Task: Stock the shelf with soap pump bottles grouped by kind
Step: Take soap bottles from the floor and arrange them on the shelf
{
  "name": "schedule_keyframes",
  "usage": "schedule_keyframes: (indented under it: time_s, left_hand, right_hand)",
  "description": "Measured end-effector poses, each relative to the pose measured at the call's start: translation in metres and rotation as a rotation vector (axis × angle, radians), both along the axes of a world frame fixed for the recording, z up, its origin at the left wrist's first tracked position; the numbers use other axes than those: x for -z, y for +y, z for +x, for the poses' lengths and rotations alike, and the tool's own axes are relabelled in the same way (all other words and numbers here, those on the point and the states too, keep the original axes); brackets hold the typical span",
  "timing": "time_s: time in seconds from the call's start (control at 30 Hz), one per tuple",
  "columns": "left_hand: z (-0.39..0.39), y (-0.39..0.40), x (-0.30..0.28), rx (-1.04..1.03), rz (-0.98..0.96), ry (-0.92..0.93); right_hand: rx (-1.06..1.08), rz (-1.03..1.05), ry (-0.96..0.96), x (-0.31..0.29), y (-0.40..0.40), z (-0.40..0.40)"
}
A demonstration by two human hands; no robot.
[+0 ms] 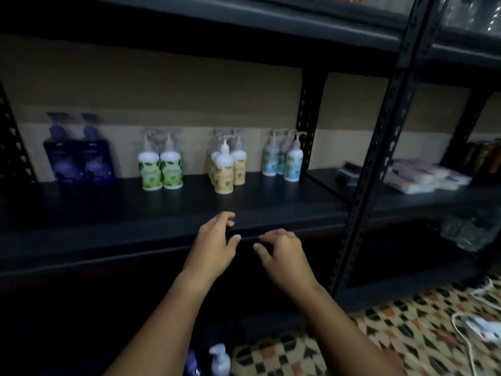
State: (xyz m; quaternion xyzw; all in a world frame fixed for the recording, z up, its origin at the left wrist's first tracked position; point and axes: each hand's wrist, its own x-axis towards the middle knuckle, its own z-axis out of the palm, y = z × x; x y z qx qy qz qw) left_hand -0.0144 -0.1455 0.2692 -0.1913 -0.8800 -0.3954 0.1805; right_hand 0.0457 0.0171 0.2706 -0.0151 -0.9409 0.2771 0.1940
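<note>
On the dark metal shelf, four groups are standing along the back. At the far left, two dark purple pump bottles are sitting side by side. Next come two white bottles with green labels, touching each other. Right of them, a cluster of white bottles with yellow labels is standing, one set forward of the others. Nearest the upright post, the white bottles with blue labels are crowding together.

In front of the shelf edge, the left hand and the right hand are hovering close together, both empty, fingers loosely curled and gripping nothing.

Down on the floor at the bottom edge, a small purple pump bottle and a pale blue pump bottle are waiting, just beside each other.

The hands seem to be between placements. The next move probably calls for reaching down for one floor bottle and matching it to its group; whether either matches is hard to tell.
</note>
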Motion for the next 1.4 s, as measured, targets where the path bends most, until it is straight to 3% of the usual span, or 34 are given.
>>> schedule_keyframes:
  time_s: [0.13,0.37,0.57,0.73,1.1,1.4]
  left_hand:
    - [0.054,-0.009,0.061,0.006,0.084,0.122]
    - [0.104,-0.036,0.201,0.028,-0.124,-0.409]
    - [0.125,-0.052,0.282,0.006,-0.271,-0.609]
    - [0.129,-0.05,0.33,-0.035,-0.242,-0.686]
    - [0.123,-0.027,0.355,-0.225,-0.259,-0.72]
    - [0.129,-0.022,0.363,-0.283,-0.266,-0.589]
  right_hand:
    - [0.025,-0.105,-0.095,0.039,-0.002,0.04]
    - [0.063,-0.297,-0.421,0.15,0.0,0.092]
    - [0.051,-0.234,-0.695,0.25,0.001,0.113]
    - [0.082,-0.258,-0.859,0.306,0.002,0.121]
    - [0.14,-0.387,-0.803,0.378,-0.008,0.128]
    - [0.147,-0.464,-0.777,0.403,-0.004,0.127]
